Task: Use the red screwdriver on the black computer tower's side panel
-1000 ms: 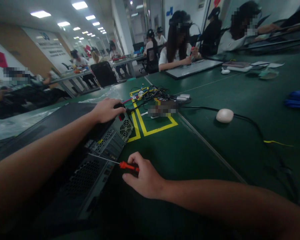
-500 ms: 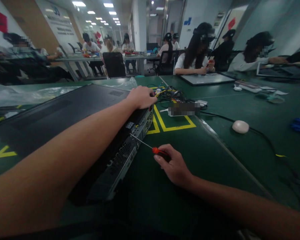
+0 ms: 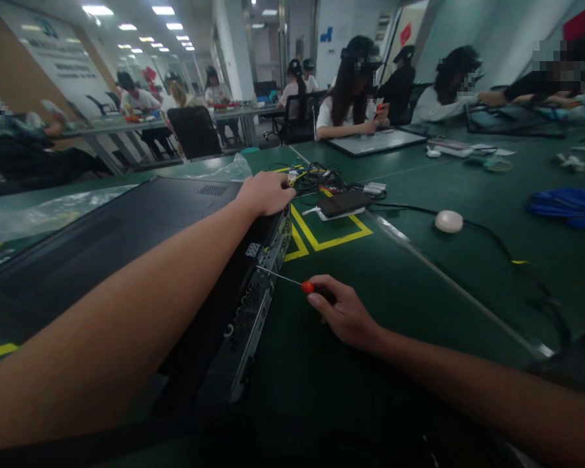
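Note:
A black computer case point(image 3: 141, 227) lies on its side on the green table point(image 3: 370, 292), its rear panel point(image 3: 253, 305) facing right. My left hand point(image 3: 266, 193) rests curled over the far top corner of the case. My right hand point(image 3: 344, 312) grips a red-handled screwdriver point(image 3: 292, 281), whose thin shaft points left with its tip against the rear panel near the upper edge.
A yellow taped square point(image 3: 331, 237) holds a dark phone point(image 3: 344, 203) and tangled cables point(image 3: 314, 175). A white mouse point(image 3: 448, 221) with a black cord lies to the right, blue cloth point(image 3: 570, 205) beyond. Clear plastic point(image 3: 53, 208) lies far left. Other people work at neighbouring tables.
The view has swung and tilted a little. Both hands keep their hold, the left on the case corner and the right on the screwdriver at the rear panel.

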